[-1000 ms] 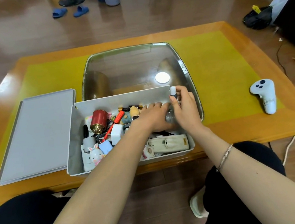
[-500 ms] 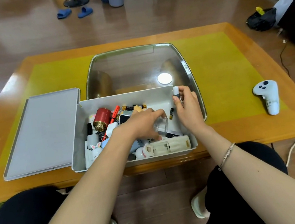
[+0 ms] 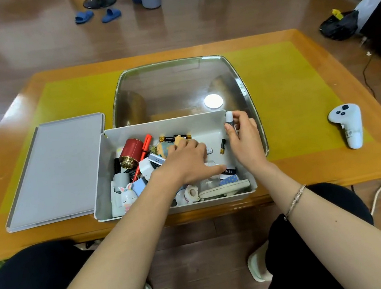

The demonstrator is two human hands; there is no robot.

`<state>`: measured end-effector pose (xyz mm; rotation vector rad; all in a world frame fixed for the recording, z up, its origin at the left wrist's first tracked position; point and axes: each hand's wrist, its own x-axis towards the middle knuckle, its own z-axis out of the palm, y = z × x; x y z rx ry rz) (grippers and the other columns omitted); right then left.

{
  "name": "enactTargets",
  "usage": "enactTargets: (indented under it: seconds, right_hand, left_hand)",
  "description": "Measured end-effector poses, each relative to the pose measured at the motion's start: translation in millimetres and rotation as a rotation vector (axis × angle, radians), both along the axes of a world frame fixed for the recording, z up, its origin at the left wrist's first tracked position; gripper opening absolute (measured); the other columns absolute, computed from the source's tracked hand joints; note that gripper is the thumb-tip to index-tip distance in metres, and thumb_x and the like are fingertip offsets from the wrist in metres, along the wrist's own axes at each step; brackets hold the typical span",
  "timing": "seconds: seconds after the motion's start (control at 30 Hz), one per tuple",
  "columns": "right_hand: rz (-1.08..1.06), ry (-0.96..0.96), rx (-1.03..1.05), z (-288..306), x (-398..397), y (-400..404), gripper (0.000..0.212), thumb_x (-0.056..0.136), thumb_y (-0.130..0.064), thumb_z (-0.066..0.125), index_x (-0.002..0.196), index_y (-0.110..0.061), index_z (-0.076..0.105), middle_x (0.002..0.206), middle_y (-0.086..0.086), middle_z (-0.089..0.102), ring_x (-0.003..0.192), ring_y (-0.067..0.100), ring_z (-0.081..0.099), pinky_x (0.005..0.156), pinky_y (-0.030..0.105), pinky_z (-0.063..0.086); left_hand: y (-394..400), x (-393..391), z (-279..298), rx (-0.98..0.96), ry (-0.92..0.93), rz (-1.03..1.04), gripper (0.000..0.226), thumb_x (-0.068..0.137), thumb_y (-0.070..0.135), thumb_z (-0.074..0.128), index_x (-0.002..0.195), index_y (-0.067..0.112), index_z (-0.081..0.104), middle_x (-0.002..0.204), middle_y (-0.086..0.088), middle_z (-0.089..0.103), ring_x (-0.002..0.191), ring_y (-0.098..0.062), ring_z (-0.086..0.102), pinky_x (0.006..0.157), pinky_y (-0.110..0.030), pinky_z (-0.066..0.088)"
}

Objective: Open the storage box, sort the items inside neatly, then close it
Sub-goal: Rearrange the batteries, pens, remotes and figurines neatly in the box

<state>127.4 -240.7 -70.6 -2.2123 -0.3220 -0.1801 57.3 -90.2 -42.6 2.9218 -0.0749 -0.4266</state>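
The white storage box [image 3: 158,126] stands open at the table's near edge, and its grey lid [image 3: 56,170] lies flat to the left. Inside are a red tin [image 3: 131,151], a red pen [image 3: 144,151], batteries [image 3: 223,146], a rabbit figure [image 3: 127,196], a clear bottle [image 3: 209,181] and a cream remote-like device [image 3: 223,189]. My left hand [image 3: 187,162] rests palm down over the middle items, thumb stretched right. At the box's far right corner, my right hand [image 3: 244,140] pinches a small white-capped vial [image 3: 229,118].
A glass panel [image 3: 178,90] is set into the table behind the box, ringed by a yellow mat [image 3: 294,98]. A white controller [image 3: 348,125] lies at the right. My knees sit under the table's near edge. A black bag and blue slippers are on the floor.
My left hand has drawn away from my right hand toward the box's middle. The clear bottle it held now lies near the front wall. My right hand keeps the vial at the corner.
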Motion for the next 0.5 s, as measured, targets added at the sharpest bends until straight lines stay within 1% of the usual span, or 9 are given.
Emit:
enactTargets:
  seconds: [0.03,0.1,0.13,0.2,0.27,0.33,0.4,0.43,0.5]
  right_hand:
    - [0.0,-0.002,0.009,0,0,0,0.028,0.097,-0.025,0.049,0.124,-0.018,0.047,0.108,0.003,0.05,0.088,0.007,0.046,0.08,0.022,0.036]
    - [-0.002,-0.003,0.03,-1,0,0,0.027,0.097,-0.024,0.049,0.123,-0.018,0.048,0.107,0.003,0.051,0.089,0.009,0.047,0.082,0.024,0.039]
    - [-0.006,-0.003,0.043,0,0,-1,0.027,0.097,-0.024,0.049,0.123,-0.017,0.048,0.107,0.004,0.052,0.09,0.01,0.048,0.084,0.027,0.042]
    - [-0.013,-0.003,0.069,0,1,-1,0.027,0.097,-0.022,0.05,0.122,-0.014,0.049,0.108,0.007,0.054,0.092,0.015,0.052,0.086,0.031,0.046]
    - [-0.016,-0.006,0.084,0,1,0,0.027,0.096,-0.021,0.05,0.122,-0.013,0.049,0.109,0.009,0.055,0.092,0.016,0.053,0.086,0.033,0.047]
    - [-0.017,-0.007,0.085,-1,1,0,0.027,0.096,-0.021,0.05,0.122,-0.013,0.049,0.11,0.009,0.055,0.092,0.015,0.053,0.085,0.031,0.047]
    - [-0.016,-0.015,0.077,-1,1,0,0.028,0.096,-0.021,0.051,0.123,-0.014,0.049,0.109,0.005,0.053,0.09,0.012,0.052,0.085,0.028,0.045]
    - [-0.013,-0.018,0.078,-2,2,0,0.028,0.096,-0.02,0.051,0.123,-0.014,0.049,0.107,0.003,0.052,0.09,0.01,0.051,0.085,0.027,0.045]
    - [-0.004,-0.017,0.075,-3,3,-1,0.028,0.096,-0.021,0.05,0.124,-0.014,0.049,0.105,0.0,0.049,0.091,0.01,0.049,0.086,0.028,0.044]
  left_hand:
    - [-1,5,-2,-0.017,0.009,-0.03,0.074,0.078,0.076,0.039,0.127,0.022,0.048,0.14,-0.005,0.042,0.129,-0.026,0.031,0.104,-0.047,0.024]
    - [-5,21,-5,-0.063,0.107,-0.056,0.076,0.08,0.066,0.042,0.142,0.023,0.035,0.15,-0.006,0.033,0.137,-0.026,0.026,0.109,-0.048,0.02]
    - [-8,31,-7,-0.089,0.155,-0.04,0.072,0.084,0.06,0.04,0.146,0.024,0.03,0.154,-0.006,0.028,0.14,-0.026,0.022,0.112,-0.048,0.018]
    - [-16,50,-12,-0.138,0.194,0.013,0.062,0.093,0.045,0.033,0.15,0.023,0.024,0.158,-0.005,0.02,0.145,-0.025,0.013,0.116,-0.049,0.013]
    - [-25,63,-17,-0.148,0.219,0.018,0.06,0.096,0.04,0.029,0.152,0.024,0.016,0.161,-0.004,0.011,0.148,-0.025,0.005,0.118,-0.051,0.009]
    - [-31,67,-24,-0.135,0.289,-0.004,0.062,0.097,0.045,0.027,0.153,0.029,0.004,0.162,0.001,0.0,0.148,-0.023,-0.003,0.118,-0.053,0.004]
    - [-31,66,-28,-0.115,0.385,-0.01,0.07,0.094,0.056,0.029,0.151,0.036,-0.006,0.161,0.006,-0.011,0.148,-0.021,-0.011,0.115,-0.057,0.001]
    - [-31,65,-30,-0.112,0.42,-0.015,0.074,0.092,0.061,0.031,0.15,0.038,-0.009,0.16,0.007,-0.013,0.147,-0.02,-0.012,0.115,-0.059,0.001]
    - [-29,62,-28,-0.089,0.453,-0.038,0.079,0.087,0.069,0.032,0.15,0.039,-0.006,0.16,0.009,-0.01,0.148,-0.021,-0.009,0.114,-0.061,0.002]
